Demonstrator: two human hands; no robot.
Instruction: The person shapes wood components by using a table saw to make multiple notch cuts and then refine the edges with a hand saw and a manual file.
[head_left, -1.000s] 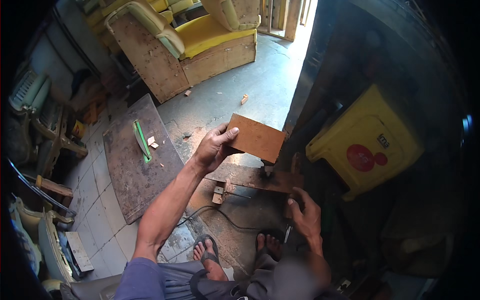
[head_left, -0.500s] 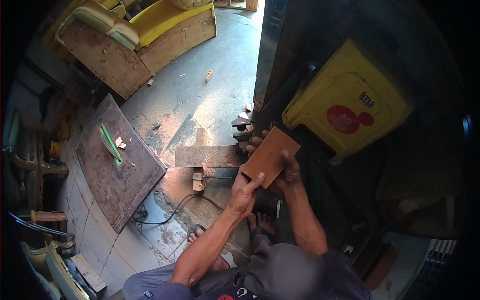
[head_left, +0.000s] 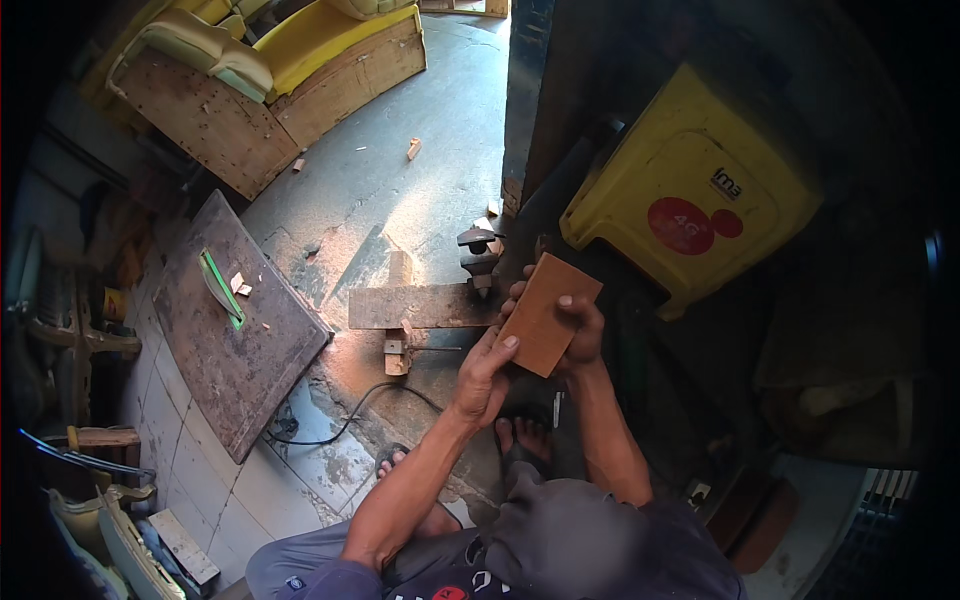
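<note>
My left hand [head_left: 484,377] grips the lower left of a flat, reddish-brown wooden block [head_left: 550,300], thumb on its face. My right hand [head_left: 585,335] holds the same block from the right, thumb on top and fingertips showing past the far edge. The block is tilted, long side running away from me. Just beyond it, a dark metal tool [head_left: 478,258] stands at the end of a worn plank [head_left: 410,308], which lies across a wooden piece with a metal fitting [head_left: 396,355]. My fingers behind the block are partly hidden.
A rusty tabletop [head_left: 230,380] with a green-edged slot sits left, a black cord [head_left: 350,410] beside it. An upturned yellow plastic stool [head_left: 730,170] is right. A padded wooden sofa frame [head_left: 280,120], wood scraps [head_left: 414,148] and a dark upright panel [head_left: 525,100] are beyond.
The block has moved down and right and rotated lengthwise. My right hand has risen to join my left on it. The view has shifted, with little change in the last half second.
</note>
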